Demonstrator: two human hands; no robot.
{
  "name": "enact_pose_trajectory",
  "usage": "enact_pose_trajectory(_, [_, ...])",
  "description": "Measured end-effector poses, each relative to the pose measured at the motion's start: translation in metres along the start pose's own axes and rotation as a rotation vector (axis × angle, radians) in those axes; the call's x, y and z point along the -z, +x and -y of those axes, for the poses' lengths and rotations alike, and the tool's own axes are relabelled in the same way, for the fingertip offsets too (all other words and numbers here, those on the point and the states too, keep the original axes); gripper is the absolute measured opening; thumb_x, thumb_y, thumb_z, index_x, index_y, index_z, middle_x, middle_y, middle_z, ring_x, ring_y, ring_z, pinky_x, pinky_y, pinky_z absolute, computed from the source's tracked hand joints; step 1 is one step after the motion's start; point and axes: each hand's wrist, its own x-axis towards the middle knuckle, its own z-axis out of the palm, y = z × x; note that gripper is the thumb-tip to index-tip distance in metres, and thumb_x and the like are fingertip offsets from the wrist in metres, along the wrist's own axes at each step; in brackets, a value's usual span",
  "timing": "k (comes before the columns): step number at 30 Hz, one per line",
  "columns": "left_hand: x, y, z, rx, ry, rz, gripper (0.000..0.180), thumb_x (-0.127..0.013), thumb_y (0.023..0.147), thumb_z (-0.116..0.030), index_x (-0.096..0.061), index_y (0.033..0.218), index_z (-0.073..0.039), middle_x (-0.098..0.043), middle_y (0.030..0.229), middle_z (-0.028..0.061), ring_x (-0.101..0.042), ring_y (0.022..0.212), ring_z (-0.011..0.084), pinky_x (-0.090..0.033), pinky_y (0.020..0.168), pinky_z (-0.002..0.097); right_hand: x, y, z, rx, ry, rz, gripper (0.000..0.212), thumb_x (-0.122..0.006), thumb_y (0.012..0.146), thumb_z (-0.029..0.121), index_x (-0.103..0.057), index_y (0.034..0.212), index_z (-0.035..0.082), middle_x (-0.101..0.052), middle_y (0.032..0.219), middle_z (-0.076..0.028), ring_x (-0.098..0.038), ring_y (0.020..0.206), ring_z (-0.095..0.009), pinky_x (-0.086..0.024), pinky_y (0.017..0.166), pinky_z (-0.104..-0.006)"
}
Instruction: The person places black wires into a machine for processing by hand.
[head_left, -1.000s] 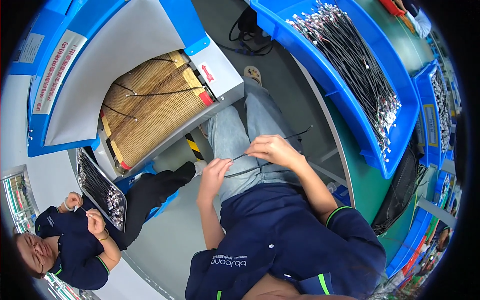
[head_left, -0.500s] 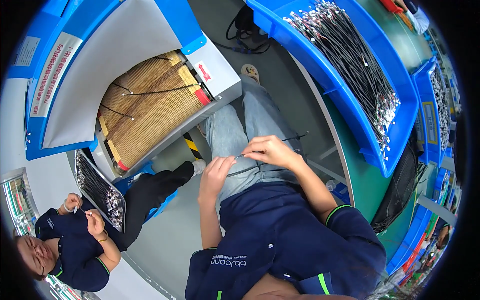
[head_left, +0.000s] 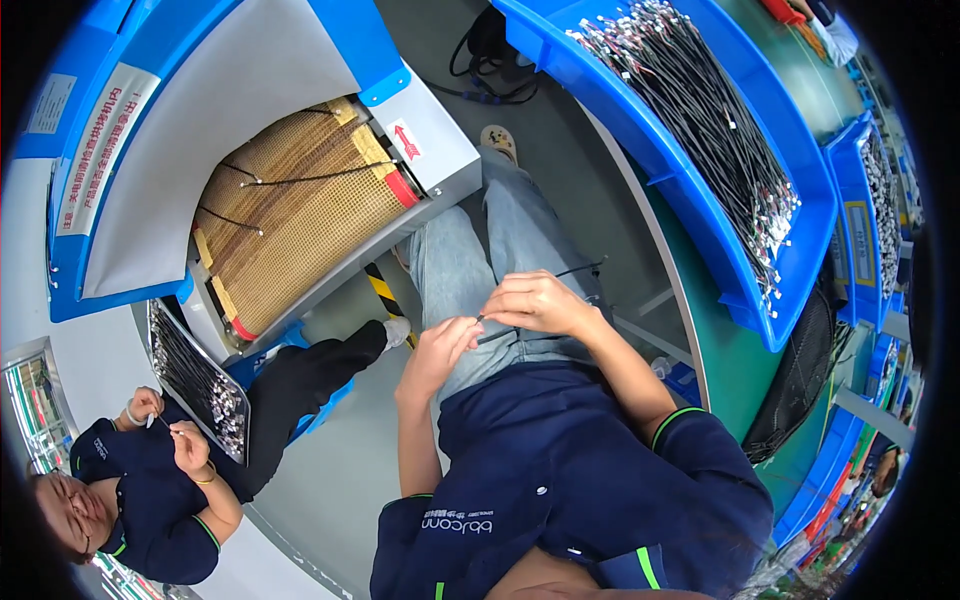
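Observation:
Over my lap, my left hand point(head_left: 442, 350) and my right hand point(head_left: 540, 302) meet with their fingertips close together. Both are closed in a pinch on a thin black cable point(head_left: 578, 269). One end of it sticks out beyond my right hand toward the right. Where the fingers pinch, a short dark bit shows between them; the rest is covered by the hands. On the mesh conveyor belt point(head_left: 290, 215) ahead to the left lie several black cables point(head_left: 320, 179) with small light ends.
A blue bin point(head_left: 640, 125) full of black cables stands on the green-topped table point(head_left: 735, 385) at right. A grey and blue machine point(head_left: 455, 165) surrounds the belt. At left a seated co-worker point(head_left: 165, 500) works beside a tray of cables point(head_left: 200, 380). A black mesh bag point(head_left: 795, 385) lies beyond the bin.
My left hand's fingers have closed in nearer to my right hand's fingertips. The cable's free end has shifted slightly up and left, and less of the cable shows below the hands.

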Motion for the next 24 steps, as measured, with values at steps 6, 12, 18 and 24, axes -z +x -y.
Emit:
enact_pose_trajectory(6, [0.006,0.001,0.008,-0.247,0.343,-0.09,0.013,-0.066,0.082,-0.01,-0.062,0.089,0.0,-0.063,0.077,0.0095,-0.062,0.068,0.024,-0.049,0.06,0.0344,0.0,0.0,0.003,-0.115,0.063,0.078,0.008,-0.067,0.077,0.011,-0.066,0.084,0.007,-0.062,0.08,-0.003,-0.063,0.072,-0.022,-0.05,0.06,-0.033])
enact_pose_trajectory(12, [0.003,0.011,-0.001,-0.336,0.389,-0.294,0.016,-0.072,0.074,-0.007,-0.063,0.086,-0.002,-0.065,0.081,0.0082,-0.062,0.071,0.0248,-0.049,0.062,0.0339,-0.002,0.0,0.003,-0.201,0.116,0.068,0.009,-0.068,0.078,0.012,-0.066,0.086,0.007,-0.063,0.082,-0.004,-0.063,0.071,-0.024,-0.05,0.061,-0.0335])
enact_pose_trajectory(18, [-0.007,0.006,0.007,-0.331,0.321,-0.343,0.017,-0.071,0.07,0.0,-0.063,0.085,-0.002,-0.064,0.082,0.0076,-0.062,0.072,0.0245,-0.049,0.063,0.0322,-0.002,0.0,0.004,-0.262,0.171,0.084,0.011,-0.068,0.079,0.011,-0.066,0.089,0.006,-0.064,0.084,-0.007,-0.063,0.074,-0.026,-0.05,0.064,-0.0329])
enact_pose_trajectory(24, [-0.01,0.01,0.008,-0.345,0.31,-0.371,0.02,-0.071,0.066,0.004,-0.062,0.083,-0.002,-0.063,0.08,0.0081,-0.061,0.072,0.0237,-0.049,0.063,0.0329,0.003,-0.007,-0.003,-0.267,0.236,0.03,0.011,-0.067,0.08,0.008,-0.066,0.089,0.003,-0.063,0.084,-0.01,-0.062,0.075,-0.028,-0.05,0.065,-0.0339])
